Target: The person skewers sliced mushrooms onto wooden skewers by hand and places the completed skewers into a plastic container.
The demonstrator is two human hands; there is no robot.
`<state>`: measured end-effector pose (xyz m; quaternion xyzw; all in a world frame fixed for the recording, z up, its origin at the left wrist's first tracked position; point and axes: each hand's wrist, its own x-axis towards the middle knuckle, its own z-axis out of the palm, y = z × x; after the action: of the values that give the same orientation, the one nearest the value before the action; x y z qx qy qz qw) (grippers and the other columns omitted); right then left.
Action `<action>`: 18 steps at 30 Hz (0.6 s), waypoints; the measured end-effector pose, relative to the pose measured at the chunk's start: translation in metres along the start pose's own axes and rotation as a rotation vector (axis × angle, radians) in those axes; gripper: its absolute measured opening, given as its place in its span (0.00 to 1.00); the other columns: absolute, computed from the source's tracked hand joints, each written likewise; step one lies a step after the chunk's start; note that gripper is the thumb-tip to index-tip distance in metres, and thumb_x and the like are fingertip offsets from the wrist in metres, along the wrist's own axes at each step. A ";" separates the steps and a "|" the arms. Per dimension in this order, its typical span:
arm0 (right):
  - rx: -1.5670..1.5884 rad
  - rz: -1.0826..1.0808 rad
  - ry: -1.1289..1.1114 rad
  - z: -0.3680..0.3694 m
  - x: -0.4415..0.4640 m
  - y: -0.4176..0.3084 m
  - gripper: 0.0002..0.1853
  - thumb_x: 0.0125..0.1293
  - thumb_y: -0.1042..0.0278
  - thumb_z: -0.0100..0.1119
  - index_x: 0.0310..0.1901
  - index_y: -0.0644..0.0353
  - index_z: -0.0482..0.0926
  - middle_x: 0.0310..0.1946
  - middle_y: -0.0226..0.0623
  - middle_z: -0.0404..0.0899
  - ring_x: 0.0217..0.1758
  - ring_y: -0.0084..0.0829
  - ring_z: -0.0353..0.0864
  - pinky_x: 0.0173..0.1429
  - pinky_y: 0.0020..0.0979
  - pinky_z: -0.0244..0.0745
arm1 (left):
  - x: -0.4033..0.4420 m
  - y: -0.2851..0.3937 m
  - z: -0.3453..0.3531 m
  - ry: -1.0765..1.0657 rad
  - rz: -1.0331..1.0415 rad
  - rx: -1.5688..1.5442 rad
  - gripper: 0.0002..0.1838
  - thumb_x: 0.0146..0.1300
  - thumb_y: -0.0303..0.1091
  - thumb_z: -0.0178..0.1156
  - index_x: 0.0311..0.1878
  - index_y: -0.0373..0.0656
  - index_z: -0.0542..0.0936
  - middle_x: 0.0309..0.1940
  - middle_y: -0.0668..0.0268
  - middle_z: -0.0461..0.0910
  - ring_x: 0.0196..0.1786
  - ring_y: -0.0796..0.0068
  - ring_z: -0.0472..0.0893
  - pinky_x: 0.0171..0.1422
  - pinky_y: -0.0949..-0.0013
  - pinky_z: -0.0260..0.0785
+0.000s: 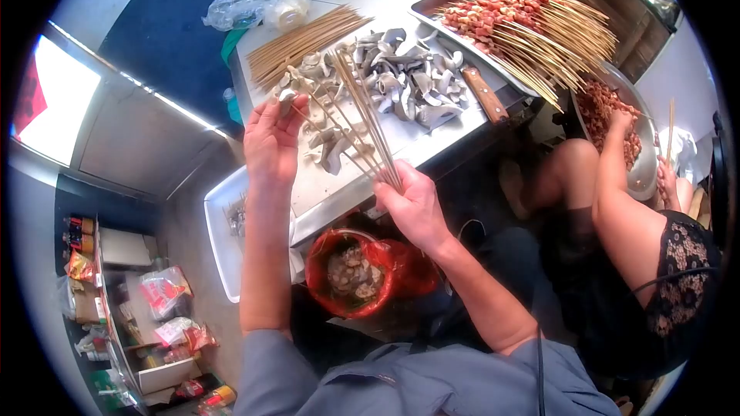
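Between the thumb and fingers of my left hand (275,135) is a small pale mushroom piece (287,102). My right hand (414,204) is closed round the lower ends of a bunch of bamboo skewers (362,104). Several of these fan out to the left, and the tip of one reaches the mushroom piece at my left fingers. Beyond my hands, grey and white mushroom pieces (416,81) are heaped on the white table (308,196). Loose bamboo skewers (297,42) lie side by side behind the heap.
A brown-handled knife (486,96) lies right of the heap. Meat skewers (532,23) fill a metal tray (420,9). A red-lined bucket (316,281) and a white bin (218,250) stand below. At right, a co-worker's hand (620,119) reaches into a meat bowl (641,173).
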<state>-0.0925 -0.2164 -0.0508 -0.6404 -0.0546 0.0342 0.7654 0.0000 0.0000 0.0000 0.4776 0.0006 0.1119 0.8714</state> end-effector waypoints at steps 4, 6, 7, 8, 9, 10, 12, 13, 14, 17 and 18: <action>0.007 -0.007 0.006 0.003 -0.001 0.001 0.07 0.65 0.71 0.57 0.35 0.67 0.75 0.20 0.35 0.77 0.24 0.23 0.76 0.32 0.30 0.72 | -0.005 0.002 0.002 0.008 0.027 0.008 0.05 0.71 0.28 0.56 0.45 0.37 0.74 0.46 0.50 0.83 0.50 0.58 0.85 0.57 0.62 0.81; 0.006 -0.008 0.011 0.004 -0.002 0.002 0.07 0.65 0.71 0.57 0.35 0.67 0.75 0.20 0.35 0.77 0.24 0.23 0.76 0.32 0.30 0.72 | -0.007 0.001 0.002 0.010 0.042 -0.001 0.04 0.71 0.27 0.56 0.44 0.37 0.74 0.45 0.50 0.83 0.49 0.58 0.85 0.56 0.62 0.81; 0.003 -0.014 0.015 0.004 -0.002 0.002 0.07 0.66 0.71 0.56 0.35 0.67 0.75 0.19 0.35 0.76 0.24 0.23 0.76 0.32 0.30 0.71 | -0.007 0.000 0.000 0.014 0.037 -0.006 0.03 0.69 0.25 0.56 0.43 0.37 0.75 0.43 0.50 0.84 0.47 0.57 0.85 0.55 0.61 0.81; 0.000 -0.021 0.019 0.004 -0.002 0.002 0.07 0.66 0.71 0.56 0.35 0.67 0.75 0.19 0.35 0.76 0.24 0.22 0.76 0.32 0.30 0.71 | -0.007 -0.001 0.000 0.017 0.032 -0.012 0.02 0.68 0.24 0.57 0.42 0.37 0.75 0.40 0.51 0.84 0.45 0.55 0.86 0.54 0.59 0.81; 0.001 -0.020 0.020 0.004 -0.002 0.003 0.07 0.66 0.71 0.56 0.35 0.67 0.75 0.19 0.35 0.76 0.24 0.22 0.76 0.32 0.30 0.71 | -0.008 -0.001 -0.002 0.016 0.031 -0.011 0.02 0.68 0.24 0.57 0.42 0.37 0.75 0.40 0.51 0.84 0.45 0.55 0.86 0.54 0.59 0.81; 0.002 -0.023 0.025 0.004 -0.002 0.003 0.07 0.66 0.71 0.56 0.34 0.67 0.74 0.19 0.35 0.76 0.24 0.22 0.75 0.32 0.30 0.71 | -0.008 0.000 -0.004 -0.037 0.013 0.029 0.01 0.67 0.23 0.57 0.40 0.37 0.76 0.40 0.51 0.84 0.45 0.56 0.86 0.53 0.59 0.81; 0.000 -0.024 0.031 0.003 -0.002 0.004 0.07 0.66 0.72 0.56 0.34 0.67 0.74 0.19 0.35 0.76 0.24 0.22 0.75 0.32 0.30 0.71 | -0.009 0.000 -0.005 -0.089 -0.007 0.068 0.00 0.67 0.23 0.58 0.38 0.37 0.77 0.40 0.51 0.84 0.44 0.56 0.86 0.53 0.59 0.81; 0.000 -0.024 0.028 0.002 -0.002 0.005 0.07 0.66 0.72 0.56 0.34 0.67 0.74 0.19 0.35 0.75 0.24 0.21 0.74 0.32 0.30 0.71 | -0.009 0.000 -0.004 -0.127 -0.016 0.143 0.01 0.66 0.23 0.59 0.37 0.37 0.77 0.41 0.53 0.84 0.43 0.60 0.86 0.52 0.63 0.79; 0.001 -0.024 0.025 0.002 -0.002 0.005 0.07 0.66 0.72 0.56 0.34 0.67 0.74 0.20 0.35 0.75 0.24 0.21 0.74 0.32 0.30 0.71 | -0.010 0.001 -0.003 -0.165 -0.025 0.219 0.02 0.65 0.24 0.61 0.35 0.38 0.78 0.41 0.54 0.85 0.41 0.64 0.85 0.51 0.66 0.78; 0.002 -0.039 0.068 0.002 -0.001 0.006 0.07 0.66 0.73 0.56 0.34 0.68 0.74 0.20 0.35 0.75 0.24 0.21 0.74 0.32 0.30 0.72 | -0.019 -0.015 -0.006 -0.257 -0.089 0.355 0.02 0.64 0.26 0.63 0.35 0.39 0.80 0.42 0.58 0.85 0.39 0.74 0.82 0.48 0.72 0.74; 0.004 -0.040 0.069 0.002 0.000 0.006 0.07 0.66 0.73 0.56 0.34 0.68 0.74 0.20 0.35 0.75 0.24 0.21 0.74 0.32 0.30 0.72 | -0.023 -0.017 -0.003 -0.262 -0.097 0.334 0.03 0.64 0.26 0.63 0.38 0.39 0.81 0.41 0.61 0.85 0.37 0.79 0.79 0.47 0.75 0.71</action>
<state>-0.0927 -0.2135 -0.0566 -0.6384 -0.0411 -0.0030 0.7686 -0.0194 -0.0109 -0.0182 0.6254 -0.0712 0.0048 0.7771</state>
